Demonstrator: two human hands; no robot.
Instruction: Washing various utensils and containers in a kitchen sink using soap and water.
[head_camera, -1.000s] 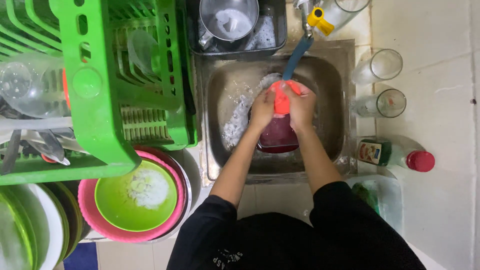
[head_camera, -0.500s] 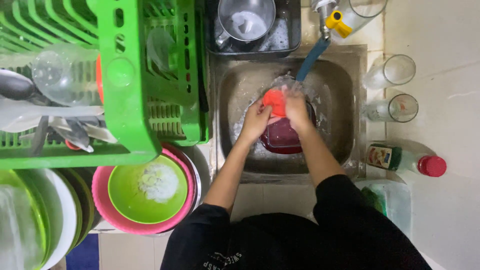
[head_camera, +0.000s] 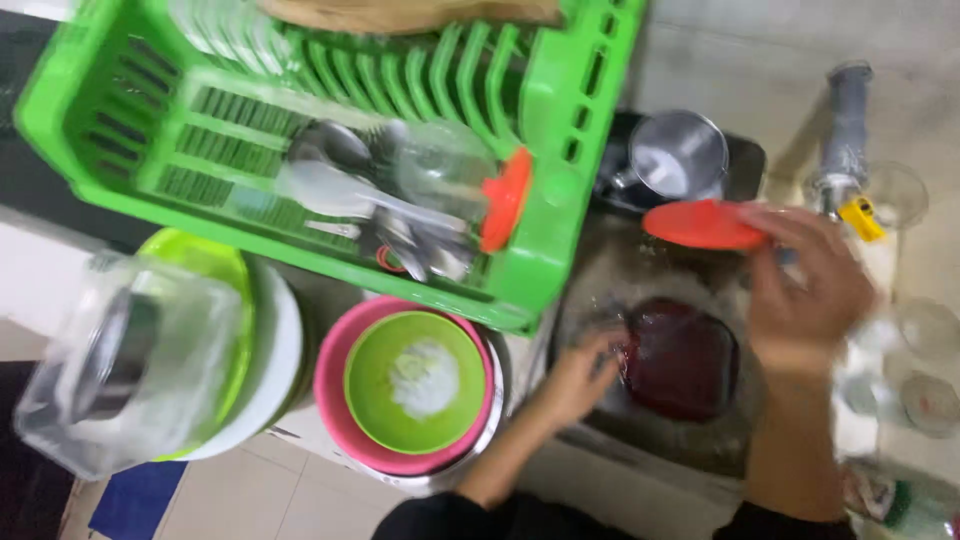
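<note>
My right hand (head_camera: 808, 282) is raised above the sink and holds a flat red-orange lid (head_camera: 702, 224) by one edge. My left hand (head_camera: 578, 376) rests in the steel sink (head_camera: 600, 270) and grips the rim of a dark red square container (head_camera: 682, 358) that sits in the basin. The picture is blurred by movement.
A green dish rack (head_camera: 330, 130) with spoons, a glass and an orange-lidded jar stands to the left. Below it a green bowl (head_camera: 418, 380) sits in a pink bowl. A steel cup (head_camera: 680, 152), the tap (head_camera: 846, 140), drinking glasses (head_camera: 925, 365) and a clear container (head_camera: 130, 370) surround the sink.
My right hand has lifted the red-orange lid up and away from the dark red container. My left hand stayed on the container. The view has swung to the left, towards the rack.
</note>
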